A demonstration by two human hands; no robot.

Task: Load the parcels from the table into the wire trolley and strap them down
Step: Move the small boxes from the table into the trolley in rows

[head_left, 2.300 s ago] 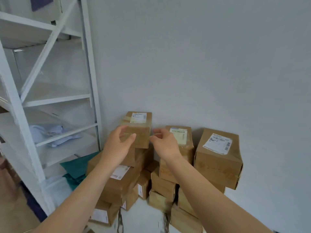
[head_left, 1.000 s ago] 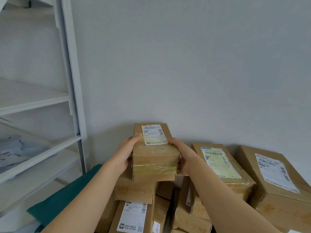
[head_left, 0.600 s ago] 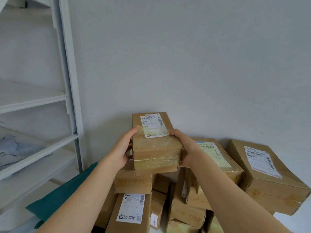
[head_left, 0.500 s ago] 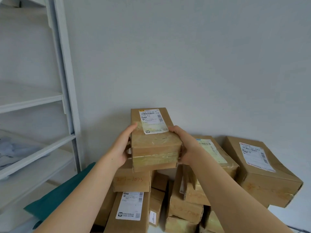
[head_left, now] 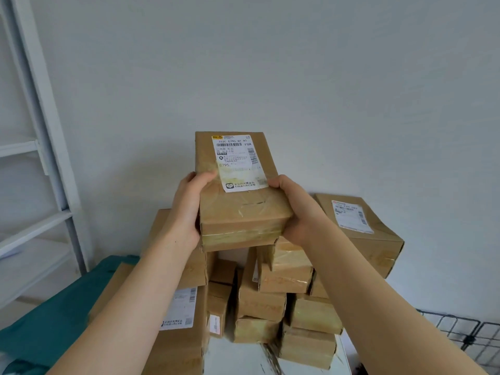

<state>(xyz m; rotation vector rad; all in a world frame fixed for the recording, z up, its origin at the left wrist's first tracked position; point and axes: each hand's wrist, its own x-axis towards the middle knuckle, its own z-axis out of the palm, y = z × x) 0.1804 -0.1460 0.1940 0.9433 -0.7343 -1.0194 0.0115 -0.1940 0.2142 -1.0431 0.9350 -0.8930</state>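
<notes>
A: While the white shelving rack (head_left: 40, 131) fills the left side, what stands on the tabletop (head_left: 235, 358)?

B: A pile of cardboard parcels (head_left: 259, 307), stacked toward its far edge by the wall. Teal fabric (head_left: 54, 315) lies left of the pile; I cannot tell whether it is on the tabletop. A black wire trolley (head_left: 469, 340) shows just past the right edge.

A: And the parcel in hand?

B: The taped parcel (head_left: 240, 212) is held up above the pile. The left hand (head_left: 186, 215) grips its left side, thumb on top. The right hand (head_left: 297, 212) grips its right side the same way. Its white shipping label (head_left: 238, 163) faces up.
</notes>
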